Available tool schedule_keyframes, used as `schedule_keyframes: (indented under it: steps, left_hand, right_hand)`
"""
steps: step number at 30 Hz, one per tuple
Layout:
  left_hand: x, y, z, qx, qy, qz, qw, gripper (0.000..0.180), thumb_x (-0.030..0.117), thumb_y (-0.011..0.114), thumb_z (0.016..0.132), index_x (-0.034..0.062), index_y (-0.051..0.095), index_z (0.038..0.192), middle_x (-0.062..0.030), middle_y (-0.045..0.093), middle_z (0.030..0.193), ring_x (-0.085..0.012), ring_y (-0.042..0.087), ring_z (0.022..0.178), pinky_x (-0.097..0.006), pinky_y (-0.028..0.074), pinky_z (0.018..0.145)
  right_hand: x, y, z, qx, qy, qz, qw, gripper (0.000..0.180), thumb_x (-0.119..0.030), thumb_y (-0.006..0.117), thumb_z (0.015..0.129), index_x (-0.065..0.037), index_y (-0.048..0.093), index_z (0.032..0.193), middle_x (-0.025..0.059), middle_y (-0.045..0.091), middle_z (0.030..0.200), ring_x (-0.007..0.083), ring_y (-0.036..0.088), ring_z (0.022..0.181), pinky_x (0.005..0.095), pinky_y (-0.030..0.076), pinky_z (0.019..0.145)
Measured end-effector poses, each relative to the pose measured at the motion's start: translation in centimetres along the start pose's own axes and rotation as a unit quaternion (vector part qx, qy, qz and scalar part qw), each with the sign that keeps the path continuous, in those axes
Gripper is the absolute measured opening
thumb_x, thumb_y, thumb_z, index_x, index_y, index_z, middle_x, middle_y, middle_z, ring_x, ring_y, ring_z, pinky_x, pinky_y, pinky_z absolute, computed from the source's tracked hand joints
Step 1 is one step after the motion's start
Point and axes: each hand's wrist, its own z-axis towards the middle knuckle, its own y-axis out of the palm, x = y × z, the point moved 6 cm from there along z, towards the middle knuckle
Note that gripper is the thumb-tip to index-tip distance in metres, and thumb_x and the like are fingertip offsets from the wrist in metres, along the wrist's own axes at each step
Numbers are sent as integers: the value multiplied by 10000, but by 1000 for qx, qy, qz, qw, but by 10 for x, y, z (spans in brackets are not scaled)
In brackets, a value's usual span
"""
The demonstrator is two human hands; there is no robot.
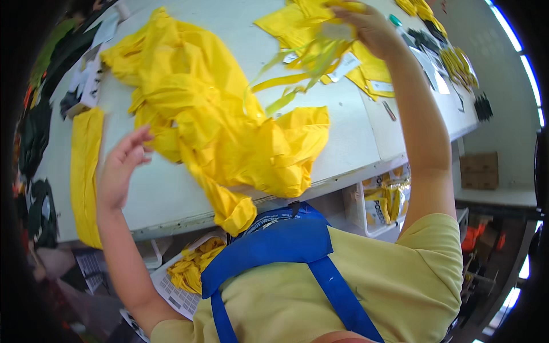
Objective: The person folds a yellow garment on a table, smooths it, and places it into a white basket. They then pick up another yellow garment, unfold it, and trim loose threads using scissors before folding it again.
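A crumpled yellow garment (211,108) of smooth, thin fabric spreads over the table, and one end hangs over the near edge against my body. By its left side is my left hand (124,163), with loosely bent fingers apart and nothing visible in them. My right hand (369,28) reaches to the far right, closed on a bunch of yellow strips (311,66) that dangle and blur with motion. Under it lie flat yellow pieces (372,74) with white tags; part of this pile is hidden by the hand.
A long folded yellow piece (87,177) drapes over the table's left edge beside an open box (88,80). Yellow bundles (457,66) lie at far right, near a small metal tool (389,110). Below the table are a white bin (372,211) of packets and yellow scraps (197,266).
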Motion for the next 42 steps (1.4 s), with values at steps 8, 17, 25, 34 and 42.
schedule_keyframes:
  steps: [8, 17, 25, 34, 42]
  left_hand:
    - [-127, 75, 19, 21, -234, -27, 972, 423, 158, 486, 925, 55, 453, 1334, -64, 538, 1182, -131, 537, 931, -262, 444, 804]
    - [-148, 95, -26, 192, -322, -69, 924, 435, 208, 473, 950, 70, 415, 1358, -71, 517, 1213, -134, 515, 945, -274, 452, 801]
    - [-170, 129, -21, 256, -329, -118, 901, 511, 260, 497, 937, 110, 333, 1398, -81, 500, 1243, -198, 515, 1058, -315, 449, 853]
    - [-197, 156, -12, 295, -255, -185, 902, 264, 166, 616, 882, 38, 542, 1101, -47, 600, 904, -142, 568, 795, -272, 464, 714]
    - [-193, 91, -33, 340, -250, -122, 898, 388, 256, 590, 904, 46, 464, 1204, -61, 551, 889, -146, 534, 696, -265, 462, 623]
  right_hand:
    - [40, -357, -2, 285, -190, 189, 920, 300, -121, 580, 908, 73, 518, 1128, 146, 569, 1075, 219, 569, 989, 320, 468, 908]
    - [23, -537, 86, 416, -131, -655, 618, 542, -229, 652, 837, 33, 423, 1253, 205, 482, 1185, 281, 489, 1095, 357, 439, 894]
    - [210, -595, 89, 418, -2, -650, 635, 558, -245, 655, 790, -26, 482, 1274, 205, 506, 1284, 343, 451, 1218, 394, 359, 1025]
    - [304, -146, 4, 35, 77, -177, 981, 411, -137, 607, 882, -46, 489, 1265, 67, 556, 1199, 141, 543, 985, 269, 454, 838]
    - [227, 132, -140, -243, -121, -374, 887, 1021, -374, 844, 560, -60, 325, 1381, 187, 408, 1358, 353, 331, 1293, 469, 224, 1075]
